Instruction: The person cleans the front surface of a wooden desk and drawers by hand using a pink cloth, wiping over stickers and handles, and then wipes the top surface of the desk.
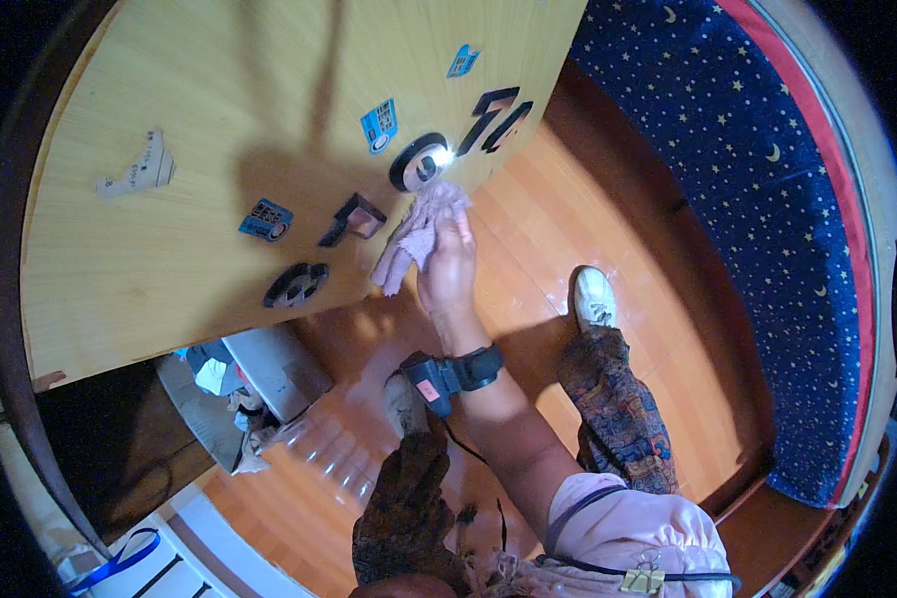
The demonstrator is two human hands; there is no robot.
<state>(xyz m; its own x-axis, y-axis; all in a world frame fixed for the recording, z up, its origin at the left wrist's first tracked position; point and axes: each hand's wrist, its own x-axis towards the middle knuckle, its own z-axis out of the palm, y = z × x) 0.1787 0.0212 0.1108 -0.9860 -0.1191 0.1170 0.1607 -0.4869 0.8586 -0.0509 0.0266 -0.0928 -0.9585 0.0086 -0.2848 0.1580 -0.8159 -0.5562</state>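
My right hand grips a crumpled lilac cloth and holds it at the edge of a light wooden door panel. Just above the cloth is a round black sticker with a bright glare spot at its side. Other black stickers and small blue printed labels are on the same panel, along with a torn pale paper remnant. A black strap with a boxy device is around my right wrist. My left hand is out of view.
A bed or mattress with a navy star-and-moon cover runs along the right. Below are the wood-look floor and my white shoe. At lower left stand an open container of crumpled items and a white slatted piece with a blue strap.
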